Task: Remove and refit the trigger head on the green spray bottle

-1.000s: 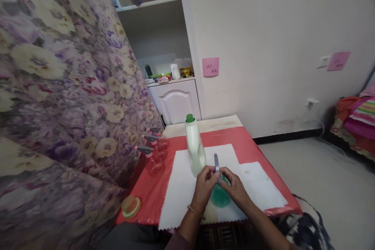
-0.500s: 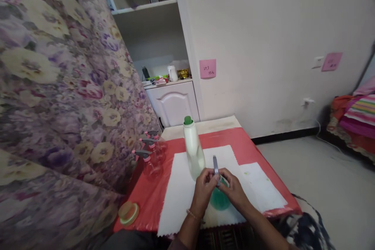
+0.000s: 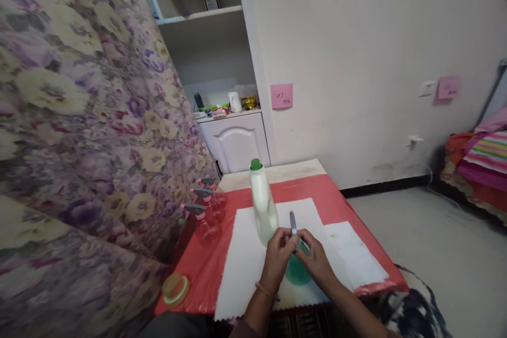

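A round spray bottle point(image 3: 298, 273) with green liquid stands on the white cloth, close to the near table edge. Its grey spray head point(image 3: 293, 221) points away from me. My left hand point(image 3: 280, 249) pinches the spray head from the left side. From the right, my right hand point(image 3: 316, 257) closes its fingers around the neck just below, so the collar is mostly hidden. Just behind my left hand stands a tall pale green jug point(image 3: 262, 206) with a green spout and no cap on it.
Several clear spray bottles point(image 3: 206, 224) with grey and pink heads stand at the table's left. A greenish cap point(image 3: 175, 289) lies at the near left corner. A white sheet point(image 3: 354, 259) lies on the red tablecloth point(image 3: 304, 186) at right. A flowered curtain point(image 3: 99, 142) hangs left.
The view has shifted slightly. Both hands stay at the top of the green-filled spray bottle, with only small finger movement visible.
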Available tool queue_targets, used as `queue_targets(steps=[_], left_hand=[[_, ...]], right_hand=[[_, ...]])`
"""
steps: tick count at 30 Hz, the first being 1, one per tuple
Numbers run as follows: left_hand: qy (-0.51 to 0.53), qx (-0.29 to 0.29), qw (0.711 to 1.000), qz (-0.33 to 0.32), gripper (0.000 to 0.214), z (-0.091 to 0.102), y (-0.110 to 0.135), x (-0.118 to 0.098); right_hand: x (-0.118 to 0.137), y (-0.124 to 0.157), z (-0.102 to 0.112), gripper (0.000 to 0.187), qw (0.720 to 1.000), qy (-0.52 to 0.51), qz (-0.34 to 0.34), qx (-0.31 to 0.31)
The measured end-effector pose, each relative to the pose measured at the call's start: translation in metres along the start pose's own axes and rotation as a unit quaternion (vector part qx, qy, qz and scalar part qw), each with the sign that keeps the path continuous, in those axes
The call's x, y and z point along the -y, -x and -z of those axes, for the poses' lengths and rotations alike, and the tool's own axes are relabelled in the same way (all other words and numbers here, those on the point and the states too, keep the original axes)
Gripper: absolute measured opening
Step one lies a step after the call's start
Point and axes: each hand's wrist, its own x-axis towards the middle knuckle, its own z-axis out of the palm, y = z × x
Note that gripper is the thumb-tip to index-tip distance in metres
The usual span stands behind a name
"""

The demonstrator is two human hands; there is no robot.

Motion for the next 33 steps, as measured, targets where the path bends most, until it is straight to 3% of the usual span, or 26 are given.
queue_targets(steps=[3, 8, 14, 17, 22, 27, 33], left_hand=[[0.002, 0.0, 1.0, 0.0, 0.027, 0.001, 0.0, 0.0], [0.012, 0.008, 1.0, -0.003, 0.032, 0.006, 0.004, 0.002], [-0.039, -0.026, 0.999, -0.027, 0.032, 0.018, 0.014, 0.026], [-0.046, 0.003, 0.998, -0.031, 0.037, 0.024, 0.018, 0.042], [0.006, 0.095, 0.995, 0.009, 0.058, 0.027, 0.016, 0.058], [0.005, 0.141, 0.989, 0.037, 0.078, 0.03, 0.011, 0.061], [0.02, 0.179, 0.982, 0.06, 0.093, 0.028, 0.012, 0.058]], right_hand=[[-0.003, 0.005, -0.003, 0.023, 1.0, 0.002, -0.007, -0.01], [-0.024, 0.025, 0.0, 0.055, 0.999, 0.017, -0.025, -0.026], [-0.061, 0.049, 0.001, 0.077, 0.995, 0.063, -0.06, -0.04], [-0.067, 0.054, -0.001, 0.078, 0.994, 0.075, -0.072, -0.035], [-0.052, 0.054, 0.007, 0.073, 0.994, 0.089, -0.056, -0.022], [-0.04, 0.049, 0.02, 0.07, 0.995, 0.085, -0.042, 0.017], [-0.045, 0.048, 0.028, 0.062, 0.997, 0.051, -0.021, 0.052]])
